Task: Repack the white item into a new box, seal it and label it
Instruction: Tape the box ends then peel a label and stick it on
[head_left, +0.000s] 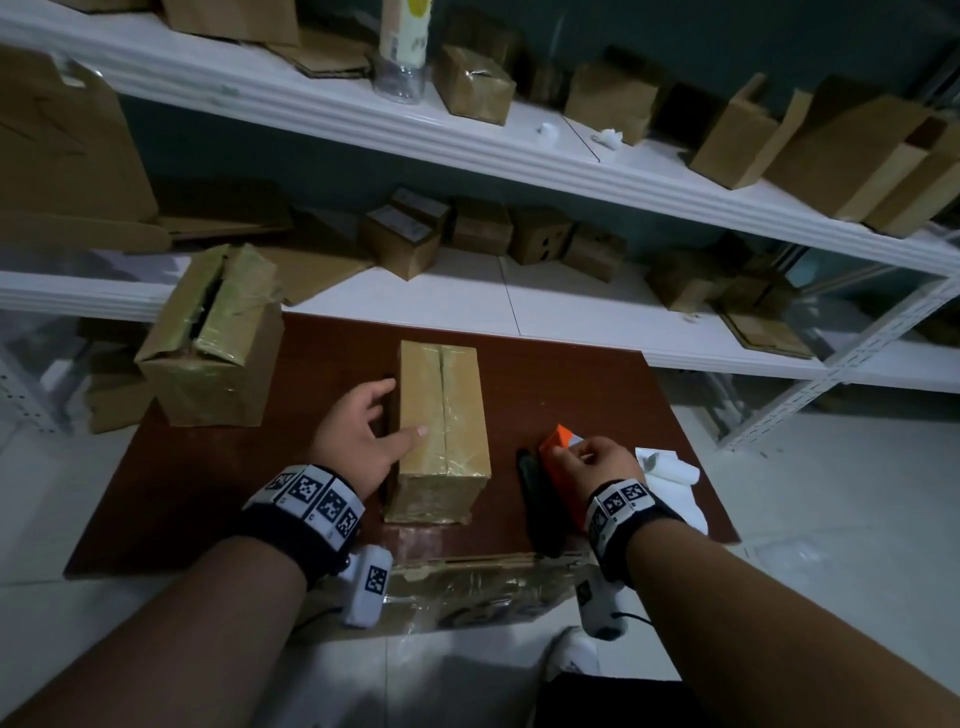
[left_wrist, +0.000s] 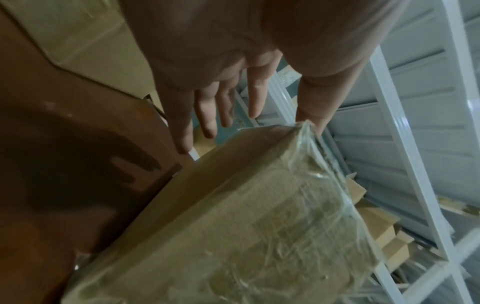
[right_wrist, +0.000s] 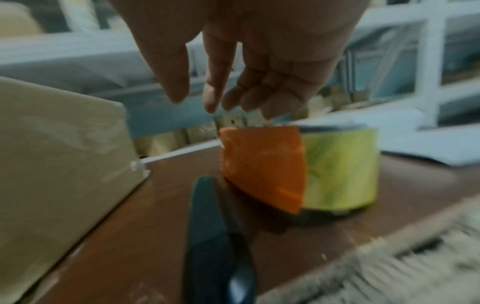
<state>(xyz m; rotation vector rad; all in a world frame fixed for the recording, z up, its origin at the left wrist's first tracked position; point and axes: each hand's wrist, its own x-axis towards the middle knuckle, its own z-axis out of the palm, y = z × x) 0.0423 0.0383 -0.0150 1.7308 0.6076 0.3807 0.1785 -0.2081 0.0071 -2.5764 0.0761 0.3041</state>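
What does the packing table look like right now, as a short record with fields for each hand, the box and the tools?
left hand: open, thumb on the taped box, fingers along its left side
right hand: open, above the tape dispenser, not gripping it
taped box: closed, on the brown table
scissors: flat, left of the dispenser
opened box: table's far-left corner

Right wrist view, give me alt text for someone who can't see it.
The right hand hovers, fingers loosely curled, just above a tape dispenser with an orange guard on a brown table. A taped cardboard box stands at left.
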